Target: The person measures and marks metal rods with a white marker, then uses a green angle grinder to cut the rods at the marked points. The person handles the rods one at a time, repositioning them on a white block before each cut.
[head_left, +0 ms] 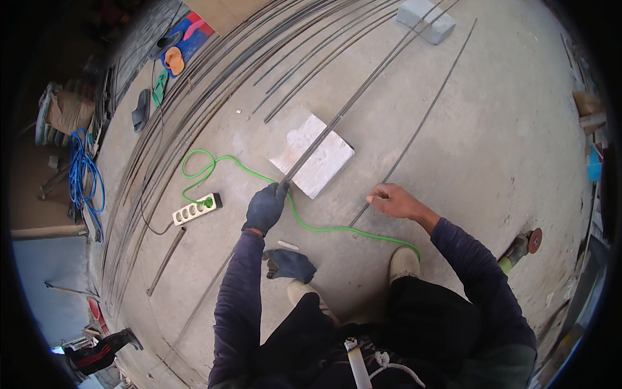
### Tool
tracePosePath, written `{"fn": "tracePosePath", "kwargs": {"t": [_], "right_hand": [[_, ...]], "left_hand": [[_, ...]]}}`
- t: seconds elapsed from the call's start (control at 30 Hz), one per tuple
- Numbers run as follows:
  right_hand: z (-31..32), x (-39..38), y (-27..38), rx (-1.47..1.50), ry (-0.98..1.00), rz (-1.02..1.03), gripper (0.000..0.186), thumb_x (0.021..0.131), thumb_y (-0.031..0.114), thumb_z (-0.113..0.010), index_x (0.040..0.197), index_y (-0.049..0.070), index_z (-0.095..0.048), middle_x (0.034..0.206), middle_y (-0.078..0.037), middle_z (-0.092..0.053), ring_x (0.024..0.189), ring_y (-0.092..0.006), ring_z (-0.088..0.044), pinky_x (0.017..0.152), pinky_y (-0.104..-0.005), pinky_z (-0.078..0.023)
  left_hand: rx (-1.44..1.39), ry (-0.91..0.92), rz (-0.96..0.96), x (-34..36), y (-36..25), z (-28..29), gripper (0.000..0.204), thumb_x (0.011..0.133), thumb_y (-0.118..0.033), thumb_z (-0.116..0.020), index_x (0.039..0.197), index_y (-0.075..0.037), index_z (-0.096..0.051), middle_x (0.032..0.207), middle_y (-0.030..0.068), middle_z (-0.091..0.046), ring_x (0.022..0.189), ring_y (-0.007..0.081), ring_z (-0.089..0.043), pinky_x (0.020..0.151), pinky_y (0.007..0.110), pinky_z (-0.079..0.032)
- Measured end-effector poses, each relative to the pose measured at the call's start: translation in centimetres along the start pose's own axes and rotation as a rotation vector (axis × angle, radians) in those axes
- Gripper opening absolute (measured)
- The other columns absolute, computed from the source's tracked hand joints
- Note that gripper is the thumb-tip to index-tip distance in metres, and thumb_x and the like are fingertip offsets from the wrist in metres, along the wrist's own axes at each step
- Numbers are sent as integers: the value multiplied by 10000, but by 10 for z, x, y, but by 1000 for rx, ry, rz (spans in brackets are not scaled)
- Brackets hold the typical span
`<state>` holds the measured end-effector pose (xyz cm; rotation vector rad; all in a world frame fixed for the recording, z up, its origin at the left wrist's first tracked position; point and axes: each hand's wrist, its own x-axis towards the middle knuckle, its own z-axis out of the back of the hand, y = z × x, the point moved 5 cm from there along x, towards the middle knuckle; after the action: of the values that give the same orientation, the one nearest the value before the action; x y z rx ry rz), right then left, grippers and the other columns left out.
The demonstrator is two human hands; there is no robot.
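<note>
My left hand [265, 206], in a dark glove, is closed around a couple of long thin steel rods [337, 120]. They run away from me over a whitish block [317, 159] and a second grey block [426, 21]. My bare right hand [394, 201] has its fingers curled together, just over a single thin rod [421, 123] on the floor. Whether the fingertips grip anything is hidden. A loose dark glove [289, 264] lies by my left shoe, beside a small white stick [288, 245].
Bundled rods [214, 84] curve along the left. A green cord [311, 228] runs from a power strip [194, 209] past my feet. At right lies an angle grinder [518, 249] with a reddish disc. Sandals [140, 110] and a blue hose [84, 175] lie farther left.
</note>
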<state>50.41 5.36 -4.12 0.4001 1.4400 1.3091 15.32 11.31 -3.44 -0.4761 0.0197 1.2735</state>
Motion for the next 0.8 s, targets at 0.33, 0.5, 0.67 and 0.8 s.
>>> {"fn": "tracePosePath", "kwargs": {"t": [0.33,0.5,0.67,0.8], "right_hand": [[6,5,-2,-37,-52,-8,426,993,395,-629,1057,-25,-668,837,-113,-675,710,-193,-662,701,-355,-524],[30,-24,-5,96,-98,-118,415,997,378,-630,1058,-31,-664,867,-113,-685,702,-182,-652,703,-348,-523],[80,-116,-45,83,-485,-189,406,989,372,-650,1087,-22,-657,836,-123,-691,707,-206,-658,712,-352,-526],[116,-235,-108,-157,-1003,-363,450,971,365,-670,1168,-37,-617,968,-185,-706,856,-307,-685,785,-416,-535]], "left_hand": [[-329,-11,211,23,-41,26,585,1028,-511,-450,1053,20,-694,1009,280,-695,983,462,-647,874,516,-490],[-478,37,214,29,-28,24,579,1020,-503,-513,982,41,-706,800,154,-672,772,260,-629,757,399,-481],[-458,17,135,33,-36,17,538,1034,-464,-522,905,40,-659,727,121,-619,694,237,-556,692,390,-456],[-631,84,218,28,-18,8,468,1055,-431,-516,758,-72,-557,603,-37,-430,498,74,-360,464,285,-333]]}}
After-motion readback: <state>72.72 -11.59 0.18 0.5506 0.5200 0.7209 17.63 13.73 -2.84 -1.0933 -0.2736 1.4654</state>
